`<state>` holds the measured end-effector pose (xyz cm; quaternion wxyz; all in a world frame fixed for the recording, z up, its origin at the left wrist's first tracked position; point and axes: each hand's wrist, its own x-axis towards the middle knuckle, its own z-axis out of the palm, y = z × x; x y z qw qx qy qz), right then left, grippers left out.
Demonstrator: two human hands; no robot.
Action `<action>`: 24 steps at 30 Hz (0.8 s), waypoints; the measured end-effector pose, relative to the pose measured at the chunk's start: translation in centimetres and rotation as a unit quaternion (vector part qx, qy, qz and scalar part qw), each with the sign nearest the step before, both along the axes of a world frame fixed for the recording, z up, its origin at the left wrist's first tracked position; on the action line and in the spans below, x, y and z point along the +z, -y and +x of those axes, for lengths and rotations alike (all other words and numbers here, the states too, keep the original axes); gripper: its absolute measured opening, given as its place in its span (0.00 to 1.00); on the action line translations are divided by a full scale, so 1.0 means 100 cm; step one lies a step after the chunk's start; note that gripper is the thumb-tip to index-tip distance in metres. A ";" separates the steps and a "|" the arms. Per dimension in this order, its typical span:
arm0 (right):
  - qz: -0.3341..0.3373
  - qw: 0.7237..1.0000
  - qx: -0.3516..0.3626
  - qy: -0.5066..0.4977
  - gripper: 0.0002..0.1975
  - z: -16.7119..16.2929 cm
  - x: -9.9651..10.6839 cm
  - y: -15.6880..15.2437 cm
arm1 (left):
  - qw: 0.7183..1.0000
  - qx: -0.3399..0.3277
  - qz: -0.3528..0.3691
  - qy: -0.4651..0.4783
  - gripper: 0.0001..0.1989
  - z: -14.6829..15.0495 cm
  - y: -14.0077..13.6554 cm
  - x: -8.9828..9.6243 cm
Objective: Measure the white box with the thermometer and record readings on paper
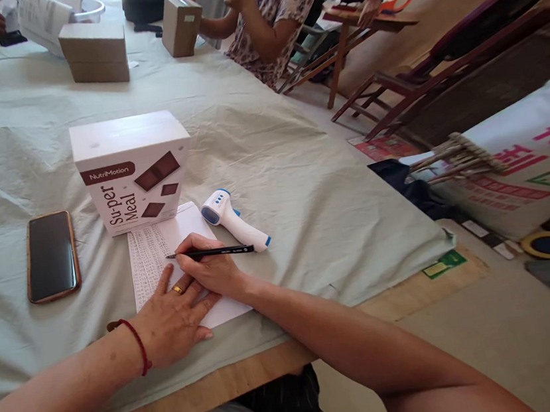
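Observation:
My right hand [212,267] grips a black pen [228,250], its tip down at a sheet of white paper [228,311]. Rows of small handwriting cover the left part of the sheet. My left hand [175,315] lies flat with spread fingers on the lower part of the paper, a ring on one finger and a red cord on the wrist. Behind the paper stands a white NutriMotion box [136,176], over its top edge. A white and blue infrared thermometer [234,221] lies right of the box, close to the pen's rear end.
A smartphone [51,257] lies at the left on the cloth-covered table [308,228]. Farther back are two cardboard boxes [94,54] and a dark case [144,5]. Another person [267,20] sits at the far side. Wooden chairs [405,83] and a printed sack [539,153] are at right.

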<state>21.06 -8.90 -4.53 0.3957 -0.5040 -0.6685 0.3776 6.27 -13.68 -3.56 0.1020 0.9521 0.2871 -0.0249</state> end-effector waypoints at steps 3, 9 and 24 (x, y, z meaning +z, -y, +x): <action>0.000 1.000 0.002 0.008 0.04 0.000 0.000 0.000 | 1.000 0.002 0.000 -0.001 0.30 0.000 0.000 0.000; 0.004 1.000 0.002 0.028 0.04 -0.001 -0.001 0.001 | 1.000 0.002 -0.006 0.001 0.30 0.000 0.000 0.001; -0.008 1.000 0.002 0.015 0.04 0.000 0.002 0.001 | 0.999 0.000 -0.026 -0.021 0.30 0.001 -0.001 0.004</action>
